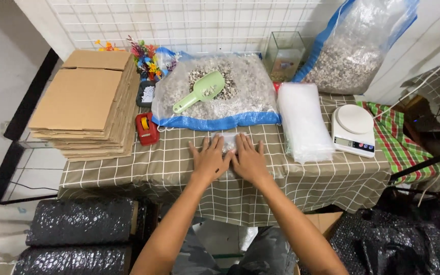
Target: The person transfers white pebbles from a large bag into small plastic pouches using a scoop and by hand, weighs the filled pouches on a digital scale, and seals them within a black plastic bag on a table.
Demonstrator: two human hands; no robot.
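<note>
both hands, left hand (210,162) and right hand (249,162), lie flat side by side with fingers spread, pressing a small clear plastic bag (226,141) onto the checked tablecloth (143,168). the bag sits just in front of the open gravel sack (215,97) with its green scoop (200,91).

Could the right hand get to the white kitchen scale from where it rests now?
Probably yes. The right hand lies flat on the table; only the stack of clear bags sits between it and the scale, low enough to pass over.
</note>
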